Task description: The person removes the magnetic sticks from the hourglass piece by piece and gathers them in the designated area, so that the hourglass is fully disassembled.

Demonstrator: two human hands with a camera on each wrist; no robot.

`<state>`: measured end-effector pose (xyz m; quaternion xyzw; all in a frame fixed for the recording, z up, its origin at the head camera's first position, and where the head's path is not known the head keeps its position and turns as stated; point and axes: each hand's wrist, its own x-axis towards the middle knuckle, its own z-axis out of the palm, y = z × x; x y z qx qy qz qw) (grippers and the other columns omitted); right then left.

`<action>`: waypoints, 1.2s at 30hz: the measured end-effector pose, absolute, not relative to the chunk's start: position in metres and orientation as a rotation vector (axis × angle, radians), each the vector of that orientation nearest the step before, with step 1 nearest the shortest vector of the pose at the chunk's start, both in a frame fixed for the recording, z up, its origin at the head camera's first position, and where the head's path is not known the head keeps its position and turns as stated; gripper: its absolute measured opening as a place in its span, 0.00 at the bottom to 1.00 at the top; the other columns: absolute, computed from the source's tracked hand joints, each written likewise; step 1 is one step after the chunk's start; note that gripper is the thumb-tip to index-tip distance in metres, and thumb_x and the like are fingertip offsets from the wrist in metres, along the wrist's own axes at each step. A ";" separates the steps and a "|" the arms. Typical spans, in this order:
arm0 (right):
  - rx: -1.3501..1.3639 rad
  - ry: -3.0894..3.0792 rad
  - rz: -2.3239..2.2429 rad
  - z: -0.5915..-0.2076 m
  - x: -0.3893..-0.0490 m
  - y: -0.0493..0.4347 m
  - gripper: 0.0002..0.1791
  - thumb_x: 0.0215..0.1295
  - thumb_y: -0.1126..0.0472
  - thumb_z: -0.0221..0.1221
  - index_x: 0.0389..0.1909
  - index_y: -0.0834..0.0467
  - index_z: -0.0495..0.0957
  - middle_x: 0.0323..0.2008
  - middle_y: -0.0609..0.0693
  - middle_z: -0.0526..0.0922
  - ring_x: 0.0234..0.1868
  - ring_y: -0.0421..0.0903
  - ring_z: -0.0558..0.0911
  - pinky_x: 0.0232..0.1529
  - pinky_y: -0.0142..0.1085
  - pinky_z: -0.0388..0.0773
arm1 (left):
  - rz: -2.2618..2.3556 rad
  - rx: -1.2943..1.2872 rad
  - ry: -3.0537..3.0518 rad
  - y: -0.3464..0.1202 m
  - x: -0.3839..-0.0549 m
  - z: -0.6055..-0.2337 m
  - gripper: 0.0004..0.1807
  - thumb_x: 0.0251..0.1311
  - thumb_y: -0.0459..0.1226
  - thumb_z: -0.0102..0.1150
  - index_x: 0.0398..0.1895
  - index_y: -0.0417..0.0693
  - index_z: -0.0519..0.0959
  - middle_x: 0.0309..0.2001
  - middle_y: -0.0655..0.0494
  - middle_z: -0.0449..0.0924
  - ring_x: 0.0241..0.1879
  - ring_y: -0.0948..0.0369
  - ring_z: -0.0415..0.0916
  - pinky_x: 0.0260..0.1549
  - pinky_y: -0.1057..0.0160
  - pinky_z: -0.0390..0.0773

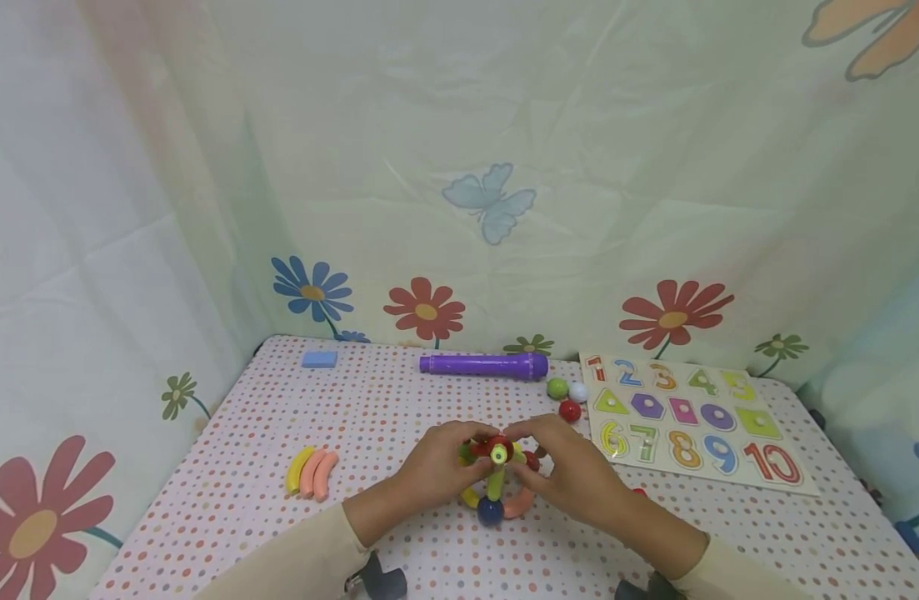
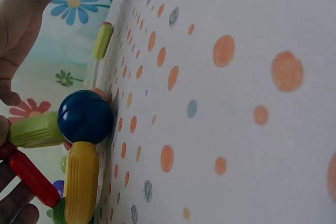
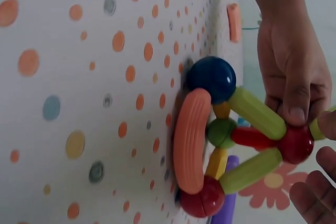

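1. Three curved sticks (image 1: pixel 307 472), side by side: saw one yellow and two salmon at left of centre in the head view, on a dotted tabletop (image 1: pixel 204 517).
2. Spotted a blue block (image 1: pixel 319 359) higher up, near the tabletop's far left corner.
3. Saw the left hand (image 1: pixel 446 457) just below the middle of the frame, thumb and fingers clamped on the top red ball (image 3: pixel 294 145) of a ball-and-stick frame (image 1: pixel 496 483).
4. Found that ball-and-stick frame at lower centre, between both hands, base on the tabletop. Made out a blue ball (image 1: pixel 491 511) at its near corner, a salmon bar (image 3: pixel 191 140) along the base and light-green sticks slanting to the top red ball.
5. Noted a purple tube (image 1: pixel 483 365) lying crosswise above, near the backdrop.
6. Saw the right hand (image 1: pixel 579 479) right of centre, one fingertip at a light-green stick (image 3: pixel 316 131), other fingers apart in the right wrist view; could not tell whether pinching.
7. Spotted green (image 1: pixel 556 388), white (image 1: pixel 578 392) and red (image 1: pixel 570 411) balls clustered at upper right of centre.
8. Glimpsed a red piece (image 1: pixel 639 492), mostly hidden by the right forearm.
9. Saw a number board (image 1: pixel 681 383) lying flat at the right, shapes in its middle row.
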<state>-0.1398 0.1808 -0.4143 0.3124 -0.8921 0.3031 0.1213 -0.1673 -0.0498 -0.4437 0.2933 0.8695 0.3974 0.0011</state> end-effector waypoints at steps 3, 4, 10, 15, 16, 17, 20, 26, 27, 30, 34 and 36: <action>0.950 -2.585 0.908 -0.416 -0.141 0.175 0.27 0.56 0.63 0.76 0.56 0.51 0.78 0.51 0.42 0.79 0.37 0.43 0.79 0.32 0.32 0.80 | 1.270 0.954 2.726 -0.051 -0.168 -0.445 0.21 0.64 0.39 0.70 0.60 0.52 0.81 0.54 0.62 0.84 0.53 0.64 0.80 0.54 0.58 0.80; 0.957 -2.575 0.910 -0.417 -0.142 0.173 0.26 0.56 0.63 0.76 0.55 0.52 0.78 0.50 0.42 0.79 0.36 0.43 0.78 0.31 0.31 0.79 | 1.274 0.966 2.725 -0.051 -0.168 -0.445 0.21 0.65 0.39 0.70 0.60 0.52 0.81 0.54 0.62 0.84 0.53 0.64 0.79 0.54 0.58 0.80; 0.921 -2.561 0.901 -0.419 -0.143 0.168 0.25 0.57 0.64 0.75 0.54 0.51 0.77 0.48 0.42 0.80 0.33 0.43 0.78 0.31 0.27 0.77 | 1.281 0.993 2.727 -0.051 -0.169 -0.446 0.20 0.65 0.41 0.70 0.59 0.51 0.81 0.54 0.63 0.84 0.54 0.66 0.79 0.54 0.58 0.80; 0.821 -2.605 0.915 -0.419 -0.142 0.166 0.28 0.59 0.64 0.74 0.57 0.53 0.73 0.48 0.45 0.82 0.34 0.43 0.78 0.32 0.30 0.78 | 1.286 0.968 2.720 -0.052 -0.169 -0.445 0.20 0.65 0.42 0.70 0.59 0.50 0.81 0.53 0.61 0.84 0.53 0.64 0.80 0.53 0.57 0.80; 0.803 -2.603 0.920 -0.419 -0.142 0.166 0.29 0.58 0.65 0.74 0.58 0.53 0.72 0.47 0.46 0.83 0.34 0.43 0.79 0.31 0.30 0.77 | 1.287 0.960 2.715 -0.051 -0.169 -0.445 0.21 0.65 0.42 0.70 0.59 0.50 0.81 0.53 0.60 0.84 0.53 0.64 0.80 0.53 0.58 0.80; 0.788 -2.598 0.924 -0.419 -0.142 0.166 0.31 0.59 0.65 0.74 0.60 0.54 0.71 0.47 0.47 0.84 0.33 0.42 0.79 0.30 0.30 0.77 | 1.286 0.953 2.712 -0.051 -0.169 -0.445 0.21 0.65 0.42 0.70 0.59 0.49 0.81 0.53 0.60 0.84 0.52 0.64 0.80 0.53 0.58 0.80; 0.770 -2.572 0.911 -0.419 -0.143 0.167 0.33 0.59 0.67 0.73 0.62 0.54 0.68 0.45 0.50 0.86 0.31 0.39 0.78 0.28 0.29 0.76 | 1.280 0.925 2.705 -0.050 -0.168 -0.444 0.22 0.65 0.44 0.70 0.60 0.49 0.81 0.53 0.61 0.84 0.52 0.64 0.80 0.53 0.58 0.80; 0.778 -2.551 0.881 -0.421 -0.146 0.170 0.32 0.60 0.67 0.73 0.62 0.52 0.69 0.42 0.48 0.86 0.29 0.34 0.76 0.29 0.28 0.76 | 1.271 0.909 2.707 -0.050 -0.167 -0.444 0.22 0.65 0.44 0.70 0.60 0.51 0.81 0.52 0.65 0.84 0.51 0.66 0.80 0.52 0.59 0.80; 0.778 -2.553 0.884 -0.421 -0.146 0.170 0.32 0.60 0.66 0.73 0.63 0.52 0.70 0.42 0.48 0.86 0.29 0.34 0.76 0.28 0.28 0.76 | 1.270 0.911 2.708 -0.050 -0.167 -0.444 0.22 0.65 0.44 0.70 0.60 0.51 0.81 0.52 0.65 0.84 0.51 0.66 0.80 0.52 0.59 0.80; 0.767 -2.569 0.904 -0.421 -0.147 0.170 0.34 0.58 0.66 0.74 0.63 0.51 0.70 0.41 0.50 0.86 0.28 0.34 0.75 0.26 0.28 0.75 | 1.272 0.915 2.710 -0.050 -0.167 -0.443 0.22 0.65 0.44 0.70 0.60 0.51 0.81 0.52 0.64 0.84 0.51 0.66 0.80 0.52 0.60 0.80; 0.762 -2.583 0.956 -0.422 -0.147 0.169 0.34 0.58 0.67 0.74 0.63 0.52 0.70 0.38 0.49 0.84 0.26 0.35 0.73 0.24 0.29 0.74 | 1.268 0.911 2.712 -0.050 -0.168 -0.443 0.22 0.65 0.44 0.70 0.60 0.50 0.81 0.52 0.64 0.84 0.51 0.66 0.80 0.52 0.60 0.80; 0.767 -2.579 0.974 -0.422 -0.148 0.169 0.33 0.59 0.68 0.73 0.62 0.53 0.70 0.37 0.47 0.82 0.26 0.35 0.73 0.24 0.29 0.74 | 1.265 0.911 2.716 -0.049 -0.168 -0.444 0.22 0.65 0.44 0.70 0.60 0.50 0.81 0.52 0.64 0.84 0.50 0.66 0.80 0.52 0.60 0.80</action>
